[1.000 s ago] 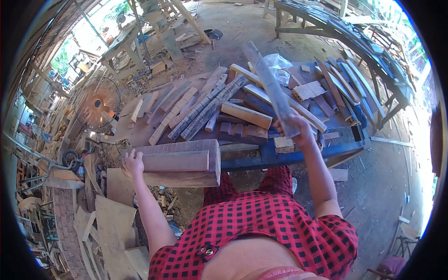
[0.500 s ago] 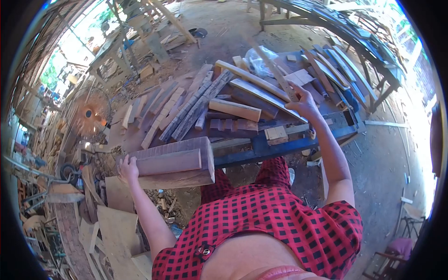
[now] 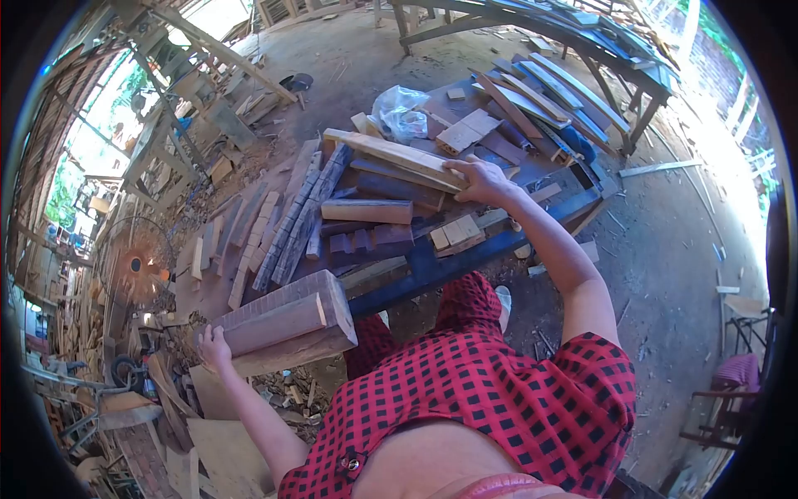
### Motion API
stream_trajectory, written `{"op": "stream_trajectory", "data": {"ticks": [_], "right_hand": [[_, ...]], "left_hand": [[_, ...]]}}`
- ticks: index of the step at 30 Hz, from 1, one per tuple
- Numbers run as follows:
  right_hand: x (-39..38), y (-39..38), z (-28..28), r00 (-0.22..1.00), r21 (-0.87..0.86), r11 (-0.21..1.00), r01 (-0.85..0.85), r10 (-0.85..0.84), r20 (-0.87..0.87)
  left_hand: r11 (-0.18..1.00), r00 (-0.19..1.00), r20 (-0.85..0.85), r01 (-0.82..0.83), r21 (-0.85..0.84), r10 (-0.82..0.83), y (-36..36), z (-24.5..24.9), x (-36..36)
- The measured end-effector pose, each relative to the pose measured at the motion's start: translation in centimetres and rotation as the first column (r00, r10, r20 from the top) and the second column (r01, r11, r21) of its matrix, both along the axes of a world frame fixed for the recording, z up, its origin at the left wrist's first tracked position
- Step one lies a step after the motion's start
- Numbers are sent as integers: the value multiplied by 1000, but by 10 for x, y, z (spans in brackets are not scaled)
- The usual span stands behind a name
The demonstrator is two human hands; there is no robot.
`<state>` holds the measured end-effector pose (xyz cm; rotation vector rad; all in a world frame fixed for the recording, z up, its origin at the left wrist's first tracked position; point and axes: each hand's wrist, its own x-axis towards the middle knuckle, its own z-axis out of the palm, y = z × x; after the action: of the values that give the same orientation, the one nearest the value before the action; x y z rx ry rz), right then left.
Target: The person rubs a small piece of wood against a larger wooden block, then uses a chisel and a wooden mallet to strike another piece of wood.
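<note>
A thick wooden block (image 3: 287, 356) with a smaller reddish-brown board (image 3: 274, 326) against its upper side lies at the front left. My left hand (image 3: 216, 348) is at its left end, fingers curled over the edge. To the right, my right hand (image 3: 485, 180) closes on the near end of a pale wooden strip (image 3: 399, 158), thumb and fingers around it. The strip lies slantwise on the pile, over darker wood (image 3: 397, 189). Just below is a short brown wooden piece (image 3: 366, 211). My palms hide parts of the wood.
Long grooved pieces (image 3: 309, 212) lie left of the pale strip. A clear plastic bag (image 3: 402, 112) and more planks (image 3: 544, 91) are behind. A dark metal frame (image 3: 474, 264) runs along the near edge. A rusty round fan (image 3: 137, 264) stands left; a wooden workbench (image 3: 532, 25) is beyond.
My right hand has lowered the thin strip from a raised, tilted position onto the pile. My left hand stays at the block's end. The view has shifted, so the pile appears further left.
</note>
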<state>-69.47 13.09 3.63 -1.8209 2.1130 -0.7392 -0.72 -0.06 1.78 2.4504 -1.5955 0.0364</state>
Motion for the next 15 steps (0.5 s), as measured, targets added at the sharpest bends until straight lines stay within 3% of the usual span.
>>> {"op": "stream_trajectory", "data": {"ticks": [2,5,9,13,15], "right_hand": [[-1,-3,-3,986,-10,1000,-22,20,-163],[2,-2,-6,977,-40,999,-15,6,-213],[-16,-8,-1,999,33,999,12,-10,-41],[-76,-17,2,899,-270,899,346,-400,-178],[-112,-19,-12,814,-339,829,445,-532,-232]], "left_hand": [[1000,1000,7,17,1,-17,-2,0,0],[1000,999,37,-6,24,5,-5,-3,7],[999,999,25,26,31,-26,-5,-2,6],[1000,1000,25,5,19,-6,-3,-1,3],[1000,1000,27,3,19,-4,-5,-4,6]]}}
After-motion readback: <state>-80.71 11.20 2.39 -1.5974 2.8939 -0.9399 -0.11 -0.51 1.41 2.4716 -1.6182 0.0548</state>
